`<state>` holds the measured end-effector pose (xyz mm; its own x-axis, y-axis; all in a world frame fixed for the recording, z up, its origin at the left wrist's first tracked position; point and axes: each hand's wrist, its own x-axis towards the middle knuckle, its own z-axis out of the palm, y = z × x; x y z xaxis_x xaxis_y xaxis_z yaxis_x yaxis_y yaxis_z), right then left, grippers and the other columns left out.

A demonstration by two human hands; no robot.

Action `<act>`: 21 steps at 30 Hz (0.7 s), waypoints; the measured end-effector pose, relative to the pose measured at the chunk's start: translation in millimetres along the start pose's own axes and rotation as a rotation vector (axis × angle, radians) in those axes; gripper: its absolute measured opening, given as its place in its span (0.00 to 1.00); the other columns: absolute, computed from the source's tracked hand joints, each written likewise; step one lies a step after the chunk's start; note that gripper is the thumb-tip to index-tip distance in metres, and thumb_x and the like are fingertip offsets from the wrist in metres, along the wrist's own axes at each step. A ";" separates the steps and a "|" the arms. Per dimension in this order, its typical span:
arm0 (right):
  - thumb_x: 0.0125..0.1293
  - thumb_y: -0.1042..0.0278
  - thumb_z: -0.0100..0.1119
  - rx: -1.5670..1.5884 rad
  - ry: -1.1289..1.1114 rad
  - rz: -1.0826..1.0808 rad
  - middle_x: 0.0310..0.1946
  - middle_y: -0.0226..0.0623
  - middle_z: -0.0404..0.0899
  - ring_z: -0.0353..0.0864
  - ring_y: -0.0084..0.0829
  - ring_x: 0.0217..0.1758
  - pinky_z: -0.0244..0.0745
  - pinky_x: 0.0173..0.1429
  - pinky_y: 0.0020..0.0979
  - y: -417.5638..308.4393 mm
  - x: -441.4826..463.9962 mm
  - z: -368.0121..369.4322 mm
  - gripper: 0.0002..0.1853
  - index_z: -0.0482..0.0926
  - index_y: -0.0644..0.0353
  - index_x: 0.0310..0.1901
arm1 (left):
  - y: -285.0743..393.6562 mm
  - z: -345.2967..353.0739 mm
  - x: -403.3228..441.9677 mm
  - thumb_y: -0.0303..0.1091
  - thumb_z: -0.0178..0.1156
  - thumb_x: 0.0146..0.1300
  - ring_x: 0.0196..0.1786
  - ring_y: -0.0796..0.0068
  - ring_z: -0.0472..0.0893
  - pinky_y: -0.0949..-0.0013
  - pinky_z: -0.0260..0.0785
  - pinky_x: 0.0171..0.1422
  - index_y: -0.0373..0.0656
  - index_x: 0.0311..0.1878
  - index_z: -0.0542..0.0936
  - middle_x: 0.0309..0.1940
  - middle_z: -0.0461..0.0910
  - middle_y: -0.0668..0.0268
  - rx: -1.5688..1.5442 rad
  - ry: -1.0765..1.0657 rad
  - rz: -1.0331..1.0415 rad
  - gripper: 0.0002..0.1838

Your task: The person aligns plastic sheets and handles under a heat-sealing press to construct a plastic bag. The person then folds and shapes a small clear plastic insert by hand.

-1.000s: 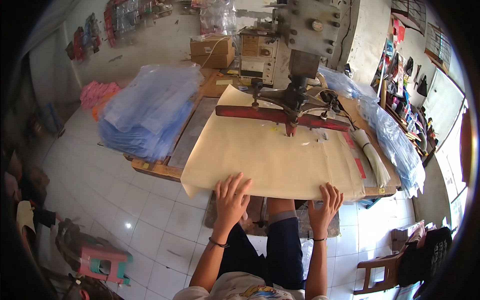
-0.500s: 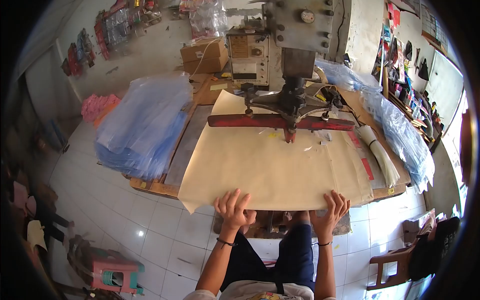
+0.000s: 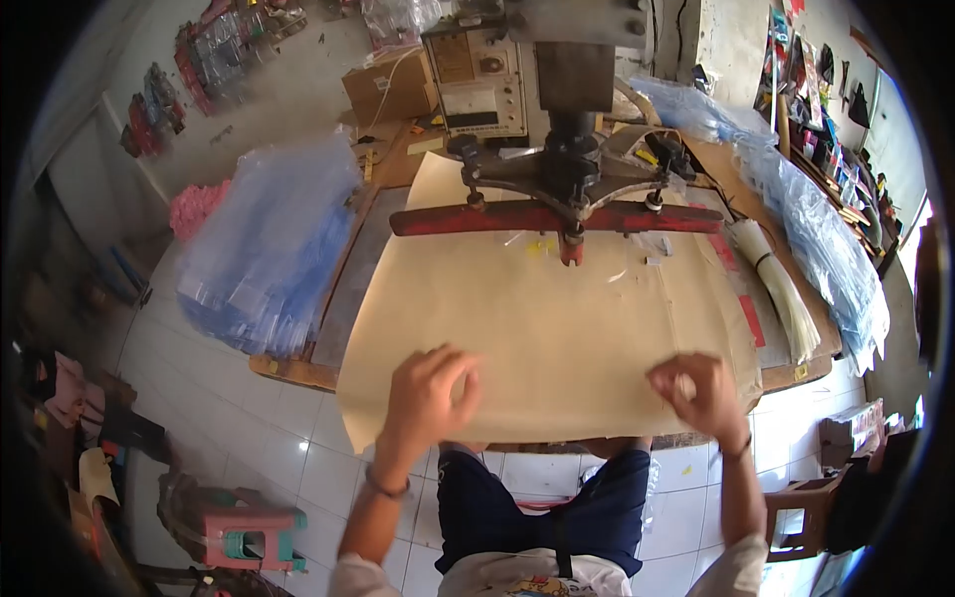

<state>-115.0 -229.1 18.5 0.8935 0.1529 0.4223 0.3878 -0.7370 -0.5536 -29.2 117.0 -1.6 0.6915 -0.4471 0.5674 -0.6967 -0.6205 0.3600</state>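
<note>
A large tan sheet [image 3: 517, 318] covers the middle of the work table, its near edge reaching the front of the table. Over its near left part is my left hand [image 3: 428, 393], fingers loosely curled and thumb apart, with nothing visible in it. My right hand [image 3: 701, 393] is over the near right part, its fingers bent toward the thumb with a gap between them; I see nothing held there. Above the sheet's far part is a press head with a long red bar [image 3: 477, 217]. Small clear scraps [image 3: 652, 249] lie close to the bar.
Stacked bluish clear plastic [image 3: 269, 249] lies at the left. A bound bundle of pale strips [image 3: 781, 289] rests on the table's right side, with more plastic [image 3: 811, 219] beyond. A control box [image 3: 477, 80] stands behind; a pink-and-green stool [image 3: 254, 537] is on the floor.
Both hands have left the sheet's near edge, rising and moving outward, with the fingers now more curled. The view has shifted slightly; the sheet and red bar look much the same.
</note>
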 end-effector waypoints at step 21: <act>0.58 0.69 0.66 -0.583 0.228 -0.320 0.23 0.31 0.84 0.84 0.34 0.24 0.79 0.28 0.34 114.2 131.5 24.0 0.09 0.84 0.52 0.41 | -81.8 103.9 152.0 0.30 0.64 0.60 0.17 0.70 0.80 0.69 0.73 0.22 0.41 0.55 0.83 0.19 0.81 0.66 0.382 -0.004 0.544 0.18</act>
<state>52.2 -277.4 -6.5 0.6610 0.3268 0.6755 0.3821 -0.9213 0.0718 152.7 32.9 -21.8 0.2613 -0.7631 0.5911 -0.8305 -0.4898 -0.2652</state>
